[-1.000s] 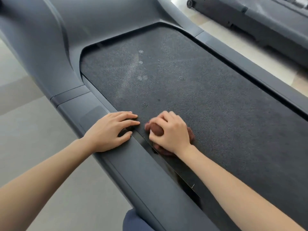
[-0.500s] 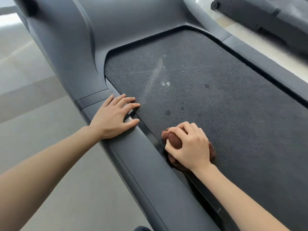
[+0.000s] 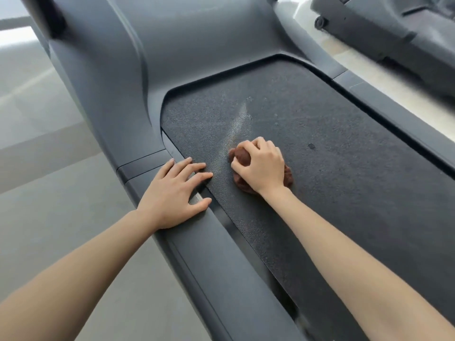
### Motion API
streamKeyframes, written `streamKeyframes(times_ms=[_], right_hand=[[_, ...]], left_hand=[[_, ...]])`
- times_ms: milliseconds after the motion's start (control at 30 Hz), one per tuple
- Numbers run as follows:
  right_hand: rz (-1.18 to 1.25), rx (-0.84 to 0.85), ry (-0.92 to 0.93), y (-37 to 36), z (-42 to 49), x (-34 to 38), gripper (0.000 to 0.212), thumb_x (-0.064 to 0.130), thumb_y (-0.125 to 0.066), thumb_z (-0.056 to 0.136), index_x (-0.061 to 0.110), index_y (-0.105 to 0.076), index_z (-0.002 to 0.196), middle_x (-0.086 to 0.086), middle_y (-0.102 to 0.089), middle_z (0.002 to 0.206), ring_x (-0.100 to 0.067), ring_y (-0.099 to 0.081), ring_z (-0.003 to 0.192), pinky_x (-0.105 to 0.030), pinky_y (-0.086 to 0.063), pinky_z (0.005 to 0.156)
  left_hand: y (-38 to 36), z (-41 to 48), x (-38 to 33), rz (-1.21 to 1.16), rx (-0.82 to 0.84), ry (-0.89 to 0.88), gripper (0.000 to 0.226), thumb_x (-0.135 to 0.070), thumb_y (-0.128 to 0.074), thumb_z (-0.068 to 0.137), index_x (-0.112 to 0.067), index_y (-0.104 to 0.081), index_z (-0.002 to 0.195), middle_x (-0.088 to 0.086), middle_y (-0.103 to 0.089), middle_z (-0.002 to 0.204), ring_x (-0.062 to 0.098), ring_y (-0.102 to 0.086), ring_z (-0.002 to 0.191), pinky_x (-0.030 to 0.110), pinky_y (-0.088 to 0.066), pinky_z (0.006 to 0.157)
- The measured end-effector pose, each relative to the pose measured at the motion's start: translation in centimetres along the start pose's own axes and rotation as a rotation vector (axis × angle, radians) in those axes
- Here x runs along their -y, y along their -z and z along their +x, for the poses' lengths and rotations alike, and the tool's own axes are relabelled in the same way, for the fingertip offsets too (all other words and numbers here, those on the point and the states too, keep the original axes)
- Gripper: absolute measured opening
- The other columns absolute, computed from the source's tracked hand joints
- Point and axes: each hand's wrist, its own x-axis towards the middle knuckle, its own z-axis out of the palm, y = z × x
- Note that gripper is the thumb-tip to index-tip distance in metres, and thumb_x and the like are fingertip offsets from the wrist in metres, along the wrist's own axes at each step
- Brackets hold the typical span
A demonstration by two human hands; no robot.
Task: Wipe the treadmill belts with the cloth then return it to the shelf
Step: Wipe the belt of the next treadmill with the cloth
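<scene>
- Floor [image 3: 49, 217]: grey, lying to the left of the machine.
- Left hand [image 3: 172, 195]: rests palm down on the side rail [image 3: 209, 254]. Its fingers [image 3: 194, 168] are straight and spread, the tips reaching over the rail's inner edge onto the treadmill belt [image 3: 344, 193]. It holds nothing. Judged to be a brace that takes the person's weight while leaning over the deck. The forearm enters from the lower left, with the wrist near level.
- Pale streak [image 3: 236, 126]: runs from just ahead of the cloth toward the front housing [image 3: 184, 45]. Judged to be residue not yet wiped.
- Cloth [image 3: 242, 156]: brown and bunched into a wad. It sits on the belt near the belt's left edge, under the right hand. Folds show beside the thumb and at the wrist.
- Right hand [image 3: 263, 166]: knuckles up, fingers [image 3: 261, 143] curled over the wad and gripping it against the belt. Wadding the cloth likely concentrates pressure on the marks. The forearm runs in diagonally from the lower right.
- Dark spot [image 3: 311, 145]: on the belt to the right of the hand, apart from it.
- Second treadmill [image 3: 394, 33]: upper right, across a pale strip of floor. Its belt is judged pending. The shelf is not in view.
</scene>
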Motion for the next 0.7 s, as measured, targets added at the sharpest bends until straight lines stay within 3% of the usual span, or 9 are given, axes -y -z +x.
streamKeyframes(times_ms=[233,400,567,700], right_hand=[[0.082,-0.105,0.146,2.5,-11.9,-1.8,0.024,0.039,-0.062,0.071,0.027,-0.067,0.092,0.002,-0.057,0.087,-0.024,-0.052,0.075,-0.037,-0.042,0.067],[0.069,-0.083,0.104,1.0,-6.1,-0.8,0.024,0.042,-0.058,0.072,0.027,-0.068,0.087,0.001,-0.058,0.083,-0.025,-0.054,0.076,-0.035,-0.044,0.067],[0.036,-0.079,0.082,-2.4,3.9,0.6,0.027,0.047,-0.060,0.073,0.025,-0.067,0.088,-0.002,-0.058,0.085,-0.028,-0.054,0.080,-0.035,-0.040,0.069],[0.001,-0.048,0.088,-4.1,9.1,1.1,0.031,0.049,-0.056,0.079,0.024,-0.065,0.095,-0.004,-0.058,0.095,-0.029,-0.053,0.090,-0.036,-0.039,0.076]], left_hand=[[0.0,0.3,0.2,0.000,0.037,-0.015,0.075,-0.072,-0.007,0.075,-0.043,-0.027,0.141,-0.017,-0.022,0.152,0.010,-0.007,0.144,0.035,0.005,0.117],[1.1,2.6,3.0,0.033,0.018,-0.043,0.074,-0.068,-0.014,0.077,-0.036,-0.038,0.140,-0.012,-0.033,0.149,0.012,-0.015,0.143,0.040,0.002,0.118],[0.8,3.2,4.7,0.007,0.010,-0.011,0.065,-0.062,-0.014,0.082,-0.041,-0.036,0.140,-0.014,-0.033,0.149,0.015,-0.017,0.143,0.040,-0.001,0.118],[1.0,3.1,4.7,0.003,0.030,-0.021,0.056,-0.057,-0.025,0.089,-0.040,-0.032,0.142,-0.014,-0.028,0.151,0.014,-0.013,0.144,0.040,0.000,0.118]])
